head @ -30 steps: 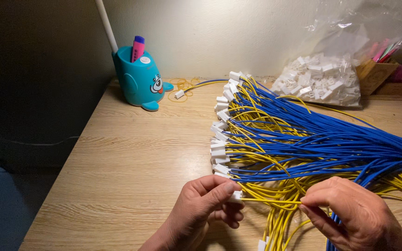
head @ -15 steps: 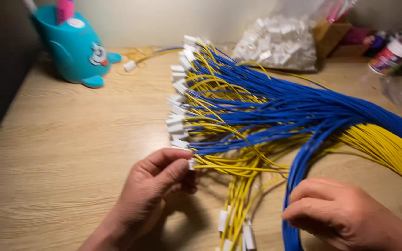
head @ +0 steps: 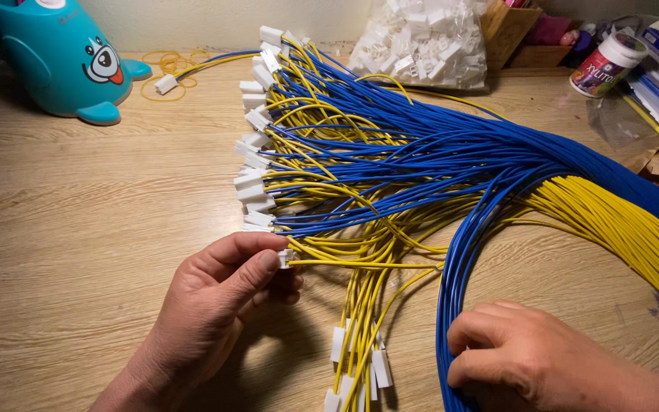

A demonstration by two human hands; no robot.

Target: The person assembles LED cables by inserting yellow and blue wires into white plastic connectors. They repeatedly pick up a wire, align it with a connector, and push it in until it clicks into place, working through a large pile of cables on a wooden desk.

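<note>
My left hand pinches a small white connector on the end of a yellow wire, low in the middle of the wooden desk. My right hand rests with curled fingers beside a thick bunch of blue wires at the bottom right; whether it grips any wire is unclear. A big fan of blue and yellow wires spreads across the desk, each ending in a white connector at its left edge. More yellow wires with connectors hang toward me between my hands.
A teal animal-shaped pen holder stands at the back left, with rubber bands beside it. A clear bag of white connectors lies at the back. A small white bottle, boxes and folders crowd the back right.
The view has dropped and shifted right. My right hand has moved from the yellow wire to the blue bunch at the bottom right. My left hand still holds the connector.
</note>
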